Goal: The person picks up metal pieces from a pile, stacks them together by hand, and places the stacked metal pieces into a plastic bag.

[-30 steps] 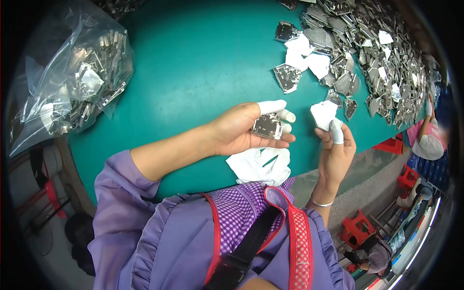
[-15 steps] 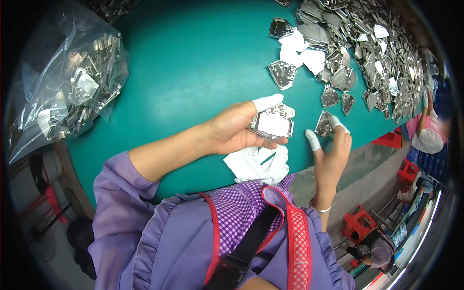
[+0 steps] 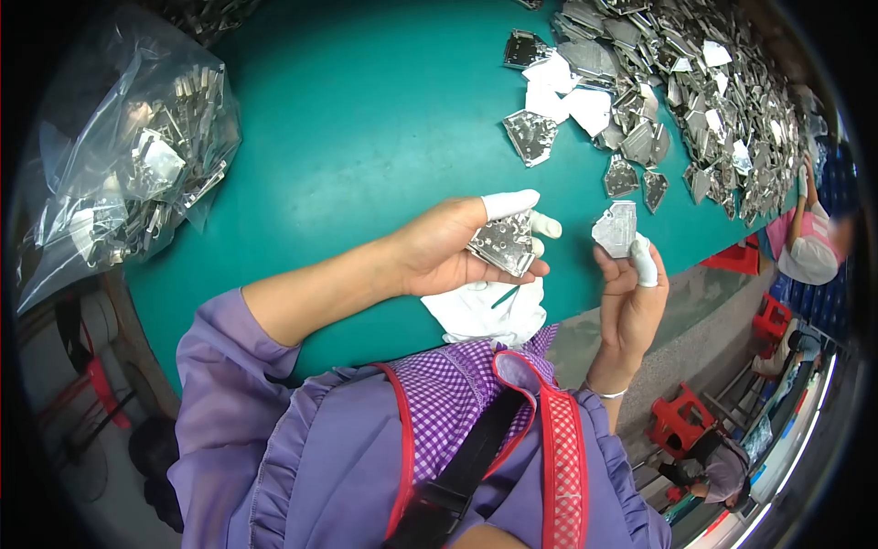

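Observation:
My left hand point(image 3: 448, 242), with white covers on its thumb and some fingertips, holds a silvery metal plate point(image 3: 505, 243) with small holes, thumb on top. Whether more plates lie beneath it I cannot tell. To the right, my right hand point(image 3: 631, 288) grips another metal plate point(image 3: 615, 229) between its thumb and covered fingers, raised above the green table edge. A white cloth or glove point(image 3: 485, 311) lies under and below my left hand. Just beyond my right hand, two small plates point(image 3: 621, 176) rest on the green table point(image 3: 347, 119).
A large heap of metal plates point(image 3: 732, 110) spreads over the back right. At the left stands a clear plastic bag point(image 3: 155, 165) of metal parts. Beyond the table are a person in pink and white point(image 3: 809, 252), another person point(image 3: 725, 471) and red stools point(image 3: 679, 421).
My right hand has lifted the plate it was touching off the table and turned palm up. The plate in my left hand now shows a darker face with holes instead of a bright one.

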Tool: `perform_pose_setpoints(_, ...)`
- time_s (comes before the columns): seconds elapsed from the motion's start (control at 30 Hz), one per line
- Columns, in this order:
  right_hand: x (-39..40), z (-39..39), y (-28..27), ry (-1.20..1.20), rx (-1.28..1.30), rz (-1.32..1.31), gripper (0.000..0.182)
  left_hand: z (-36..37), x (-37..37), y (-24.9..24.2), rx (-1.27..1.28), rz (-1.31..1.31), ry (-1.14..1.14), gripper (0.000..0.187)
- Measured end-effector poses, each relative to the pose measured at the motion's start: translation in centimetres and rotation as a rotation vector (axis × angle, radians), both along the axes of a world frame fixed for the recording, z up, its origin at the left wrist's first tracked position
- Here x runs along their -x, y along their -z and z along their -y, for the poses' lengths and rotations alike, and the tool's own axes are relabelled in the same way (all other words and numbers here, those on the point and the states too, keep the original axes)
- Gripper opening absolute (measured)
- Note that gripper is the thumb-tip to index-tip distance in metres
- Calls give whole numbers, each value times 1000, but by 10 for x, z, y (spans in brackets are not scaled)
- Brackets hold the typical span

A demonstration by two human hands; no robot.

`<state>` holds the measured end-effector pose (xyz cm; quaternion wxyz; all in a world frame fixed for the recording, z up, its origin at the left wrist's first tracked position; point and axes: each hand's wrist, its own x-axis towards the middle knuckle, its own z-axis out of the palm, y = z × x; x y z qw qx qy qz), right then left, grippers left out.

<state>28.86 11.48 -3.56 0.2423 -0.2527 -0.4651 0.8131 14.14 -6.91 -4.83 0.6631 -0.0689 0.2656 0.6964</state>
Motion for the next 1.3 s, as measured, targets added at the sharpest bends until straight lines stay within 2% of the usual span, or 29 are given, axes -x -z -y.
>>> perform_pose_setpoints(0.07,8,15,-4,-47,-55,-37,21,-1,-1,-1,-19,45,61,51)
perform_pose_setpoints(0.1,7,23,-3,-66,-271,-20,19,0,-2,-2,-8,52,71,52)
perform_pose_setpoints(0.13,7,28,-9,-144,-714,175,19,0,-2,-4,-8,50,69,52)
perform_pose_setpoints(0.17,14,37,-19,-269,-618,34,20,-1,-3,-7,-52,121,25,48)
perform_pose_setpoints(0.2,18,39,-25,-324,-697,-6,21,-1,-3,-8,-96,193,-18,44)
perform_pose_setpoints(0.27,23,31,-25,-227,-843,64,19,0,-1,-2,-81,136,-39,40)
perform_pose_setpoints(0.33,35,9,-15,-51,-1265,224,18,1,2,3,-117,124,-63,38)
perform_pose_setpoints(0.37,43,1,-17,-45,-1497,344,21,2,2,5,-118,123,-67,38)
perform_pose_setpoints(0.43,45,-18,-3,-117,-1704,573,24,3,4,8,-169,138,-99,44)
perform_pose_setpoints(0.57,38,-25,11,-43,-1661,476,19,5,3,3,-116,38,-99,43)
perform_pose_setpoints(0.67,30,-26,13,92,-882,327,18,6,1,6,-126,-104,-93,41)
perform_pose_setpoints(0.7,30,-22,8,71,-598,271,24,5,1,8,-125,-102,-88,41)
perform_pose_setpoints(0.77,27,-16,4,-24,-256,121,27,4,0,11,-151,-124,-74,41)
perform_pose_setpoints(0.8,26,-14,6,-36,-88,82,29,3,0,9,-150,-124,-74,41)
perform_pose_setpoints(0.9,28,3,-1,-43,36,74,29,3,-1,5,-74,-141,-57,44)
perform_pose_setpoints(0.93,32,13,-8,-5,-6,87,28,2,-2,6,-102,-131,-66,45)
perform_pose_setpoints(1.0,29,26,-9,-3,-320,150,23,1,-3,5,-132,-122,-72,46)
perform_pose_setpoints(1.03,26,34,-13,-36,-628,200,16,1,-3,4,-144,-99,-89,42)
perform_pose_setpoints(1.07,26,47,-24,-113,-791,225,12,0,-4,2,-157,-75,-105,39)
perform_pose_setpoints(1.1,29,52,-25,-210,-957,149,13,1,-3,0,-153,-36,-110,39)
perform_pose_setpoints(1.17,34,54,-36,-249,-1113,59,12,1,-1,7,-176,46,-112,40)
perform_pose_setpoints(1.23,37,36,-29,-49,-1120,152,12,4,1,4,-216,70,-107,40)
perform_pose_setpoints(1.3,48,1,-28,84,-1475,329,21,5,1,1,-212,62,-126,39)
